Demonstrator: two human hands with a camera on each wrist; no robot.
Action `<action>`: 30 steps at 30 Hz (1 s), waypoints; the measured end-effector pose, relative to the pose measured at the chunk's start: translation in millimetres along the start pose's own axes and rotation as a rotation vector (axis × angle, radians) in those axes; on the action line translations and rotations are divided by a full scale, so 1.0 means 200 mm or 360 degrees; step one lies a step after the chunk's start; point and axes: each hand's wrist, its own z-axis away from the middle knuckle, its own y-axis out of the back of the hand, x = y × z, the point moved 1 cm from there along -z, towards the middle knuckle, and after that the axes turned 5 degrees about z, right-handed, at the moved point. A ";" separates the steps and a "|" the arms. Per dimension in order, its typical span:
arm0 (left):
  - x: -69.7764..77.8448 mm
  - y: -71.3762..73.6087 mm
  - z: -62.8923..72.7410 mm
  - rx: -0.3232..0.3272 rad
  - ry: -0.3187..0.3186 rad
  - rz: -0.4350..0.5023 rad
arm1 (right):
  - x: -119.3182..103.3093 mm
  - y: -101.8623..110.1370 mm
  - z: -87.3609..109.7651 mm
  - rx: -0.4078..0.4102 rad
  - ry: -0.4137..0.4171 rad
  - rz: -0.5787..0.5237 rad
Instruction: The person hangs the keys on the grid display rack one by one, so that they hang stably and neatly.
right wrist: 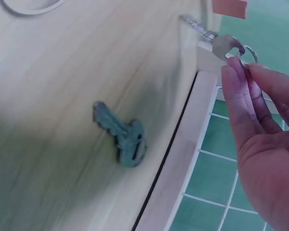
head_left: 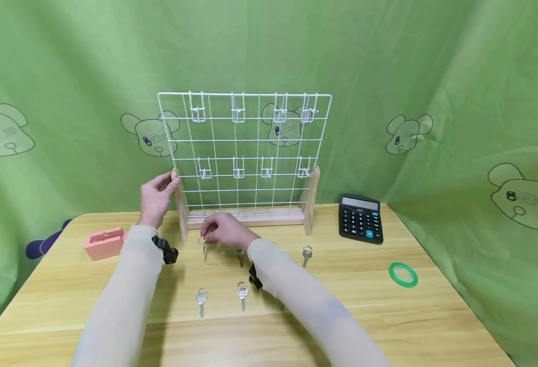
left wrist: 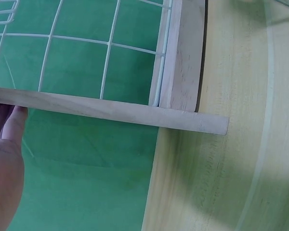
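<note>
My right hand pinches the ring of a key between thumb and fingertips. The key hangs just above the table, in front of the stand's lower left. At the left side of a white wire grid rack, my left hand holds the top of the wooden upright; its fingers are partly hidden behind the wood in the left wrist view. Hooks hang on the grid in two rows. Another key lies on the table near my right hand.
More keys, among them a front left key, a front middle key and a right key, lie spread on the table. A pink block is at left. A calculator and green tape roll lie at right.
</note>
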 end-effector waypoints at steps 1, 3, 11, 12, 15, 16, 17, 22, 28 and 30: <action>0.00 0.00 0.00 -0.0001 0.0000 -0.0001 | 0.00 0.00 0.00 0.0007 -0.0001 -0.0026; 0.00 0.00 0.00 0.0002 0.0003 0.0006 | -0.01 0.01 0.01 0.0017 0.0001 -0.0071; -0.01 0.01 0.00 0.0014 0.0003 0.0020 | -0.06 0.06 0.05 0.0037 -0.0034 -0.0217; -0.01 0.01 0.00 0.0012 0.0002 0.0019 | -0.07 0.06 0.06 0.0042 -0.0041 -0.0223; -0.01 0.01 0.00 0.0005 0.0005 0.0019 | -0.10 0.08 0.07 0.0059 -0.0045 -0.0251; -0.01 0.01 0.00 0.0005 0.0008 0.0017 | -0.11 0.09 0.07 0.0063 -0.0041 -0.0263; -0.01 0.01 0.00 0.0006 0.0007 0.0016 | -0.12 0.09 0.08 0.0066 -0.0036 -0.0267; -0.01 0.00 0.00 0.0018 -0.0019 0.0026 | -0.18 0.13 0.09 0.0092 -0.0018 -0.0276; -0.01 0.01 0.00 0.0015 -0.0012 0.0035 | -0.23 0.18 0.11 0.0145 -0.0015 -0.0219; -0.01 0.01 0.00 0.0010 -0.0008 0.0038 | -0.25 0.19 0.12 0.0161 -0.0013 -0.0205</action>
